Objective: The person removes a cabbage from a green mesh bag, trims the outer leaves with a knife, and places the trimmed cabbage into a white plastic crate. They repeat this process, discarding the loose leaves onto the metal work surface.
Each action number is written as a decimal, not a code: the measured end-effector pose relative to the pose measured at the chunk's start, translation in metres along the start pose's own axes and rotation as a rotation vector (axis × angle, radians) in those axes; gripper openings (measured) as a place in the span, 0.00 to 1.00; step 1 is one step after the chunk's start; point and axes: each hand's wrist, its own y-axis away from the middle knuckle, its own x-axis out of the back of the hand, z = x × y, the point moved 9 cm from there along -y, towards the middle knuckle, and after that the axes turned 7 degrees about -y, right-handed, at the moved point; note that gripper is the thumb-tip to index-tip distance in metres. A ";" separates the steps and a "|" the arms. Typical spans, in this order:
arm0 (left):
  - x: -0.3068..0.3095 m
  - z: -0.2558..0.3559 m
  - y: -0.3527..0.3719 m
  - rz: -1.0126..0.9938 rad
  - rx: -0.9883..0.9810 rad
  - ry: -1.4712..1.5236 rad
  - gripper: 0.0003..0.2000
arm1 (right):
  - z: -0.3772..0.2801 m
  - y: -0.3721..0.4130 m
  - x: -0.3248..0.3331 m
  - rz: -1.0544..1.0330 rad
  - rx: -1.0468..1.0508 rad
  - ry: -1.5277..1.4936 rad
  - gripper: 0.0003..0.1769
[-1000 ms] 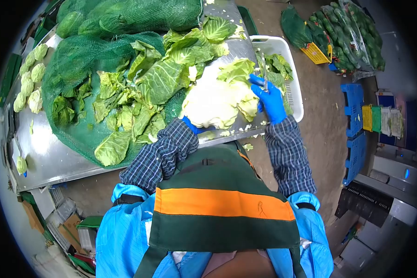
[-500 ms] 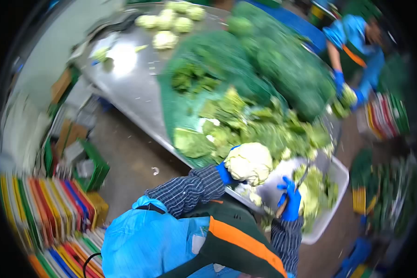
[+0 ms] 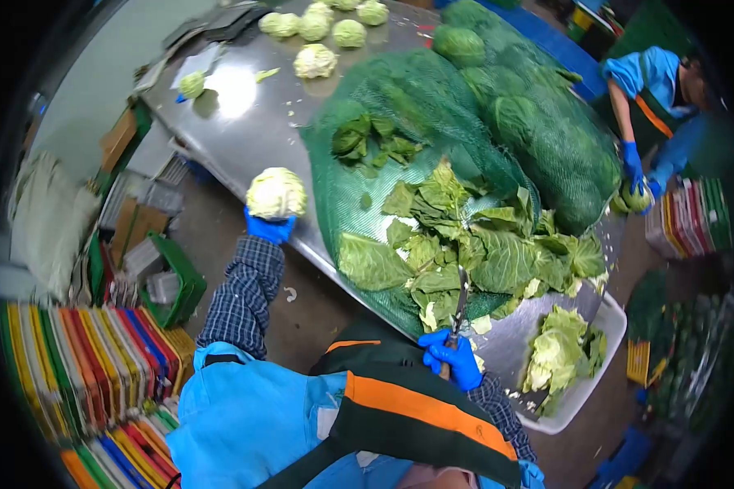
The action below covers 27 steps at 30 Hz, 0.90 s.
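My left hand in a blue glove holds a pale, trimmed cabbage from below, over the near left edge of the metal table. My right hand, also gloved in blue, is closed around the handle of a knife. Its blade points up and away from me, over the loose cabbage leaves. Those leaves lie in a pile on an opened green mesh bag.
Several pale cabbages sit at the table's far side. A full mesh bag lies at the back right. A white tub stands below the right edge. Stacked colourful crates are at left. A co-worker handles a cabbage at far right.
My left hand has carried the cabbage leftward, away from the leaf pile to the table's left edge. My right hand with the knife has shifted left, away from the tub.
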 end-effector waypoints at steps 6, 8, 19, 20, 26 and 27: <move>0.021 0.081 -0.149 0.342 -0.127 0.013 0.28 | -0.041 -0.067 -0.005 0.274 0.072 -0.056 0.18; 0.034 0.113 -0.221 0.306 -0.082 -0.397 0.30 | -0.063 -0.092 -0.005 0.312 0.182 -0.033 0.18; -0.237 -0.107 -0.176 -1.059 -0.632 -2.449 0.13 | -0.090 -0.175 -0.046 0.307 0.136 -0.002 0.19; -0.239 -0.081 -0.200 -0.804 -0.601 -2.546 0.13 | -0.089 -0.175 -0.047 0.285 0.163 -0.018 0.18; -0.195 -0.019 -0.237 -0.439 -0.184 -2.471 0.36 | -0.077 -0.164 -0.031 0.382 0.125 -0.044 0.17; -0.180 -0.020 -0.246 -0.477 -0.095 -2.384 0.37 | -0.078 -0.168 -0.027 0.358 0.176 -0.037 0.18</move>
